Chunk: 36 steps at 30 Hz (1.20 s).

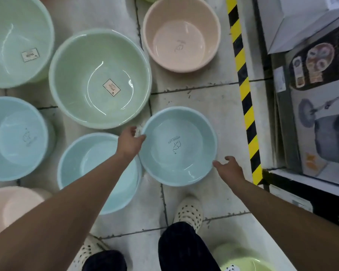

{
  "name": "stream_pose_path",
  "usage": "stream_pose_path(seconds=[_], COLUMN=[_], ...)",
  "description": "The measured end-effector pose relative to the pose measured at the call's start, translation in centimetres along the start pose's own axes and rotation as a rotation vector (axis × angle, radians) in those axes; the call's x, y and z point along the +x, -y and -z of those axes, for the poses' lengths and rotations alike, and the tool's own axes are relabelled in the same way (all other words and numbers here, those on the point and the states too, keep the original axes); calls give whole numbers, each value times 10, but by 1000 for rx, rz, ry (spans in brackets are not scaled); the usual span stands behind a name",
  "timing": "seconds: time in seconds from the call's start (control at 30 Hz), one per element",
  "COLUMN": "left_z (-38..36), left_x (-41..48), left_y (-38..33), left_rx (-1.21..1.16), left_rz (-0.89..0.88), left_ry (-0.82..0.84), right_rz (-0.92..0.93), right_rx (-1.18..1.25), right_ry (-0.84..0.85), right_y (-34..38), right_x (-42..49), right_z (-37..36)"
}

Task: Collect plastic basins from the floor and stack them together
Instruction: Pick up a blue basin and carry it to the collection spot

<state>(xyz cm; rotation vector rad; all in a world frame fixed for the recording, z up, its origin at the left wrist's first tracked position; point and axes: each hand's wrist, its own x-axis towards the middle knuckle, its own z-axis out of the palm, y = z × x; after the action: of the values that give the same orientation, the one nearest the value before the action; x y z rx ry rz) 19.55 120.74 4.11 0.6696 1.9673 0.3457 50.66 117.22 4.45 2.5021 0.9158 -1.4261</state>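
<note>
A small light-blue basin (178, 145) sits upright on the tiled floor in front of my feet. My left hand (130, 142) touches its left rim with the thumb on the edge. My right hand (228, 168) hovers at its lower right rim, fingers apart, holding nothing. A second light-blue basin (90, 165) lies just left of it, partly under my left forearm. A large green basin (100, 78) sits behind them. A pink basin (181, 33) stands at the back.
More basins lie to the left: green (14, 40), blue (16, 137), pink (10, 208). A yellow-green basin (245, 259) is by my right leg. A yellow-black hazard strip (245, 90) edges a shelf with boxed goods (317, 94) on the right.
</note>
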Motion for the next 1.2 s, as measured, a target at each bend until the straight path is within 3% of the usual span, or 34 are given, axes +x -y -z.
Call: stream_pose_path(seconds=[0.1, 0.3, 0.47, 0.6, 0.77, 1.03, 1.2], left_z=[-26, -48, -36, -9, 55, 166, 203], left_x=[33, 65, 42, 7, -37, -85, -87], left_y=[10, 37, 27, 9, 10, 101, 172], left_rx=[60, 69, -139, -348, -373, -388, -380], left_rz=[-57, -20, -117, -146, -181, -38, 29], left_ry=[78, 83, 103, 116, 25, -297, -330], right_rz=[-88, -145, 62, 210, 274, 440, 497], right_rx=[60, 442, 365, 417, 346, 123, -42], right_ry=[49, 82, -90, -86, -73, 76, 170], right_y=[-12, -17, -12, 2, 36, 98, 113], right_x=[30, 53, 38, -2, -59, -143, -161], right_z=[-27, -58, -36, -13, -16, -89, -146])
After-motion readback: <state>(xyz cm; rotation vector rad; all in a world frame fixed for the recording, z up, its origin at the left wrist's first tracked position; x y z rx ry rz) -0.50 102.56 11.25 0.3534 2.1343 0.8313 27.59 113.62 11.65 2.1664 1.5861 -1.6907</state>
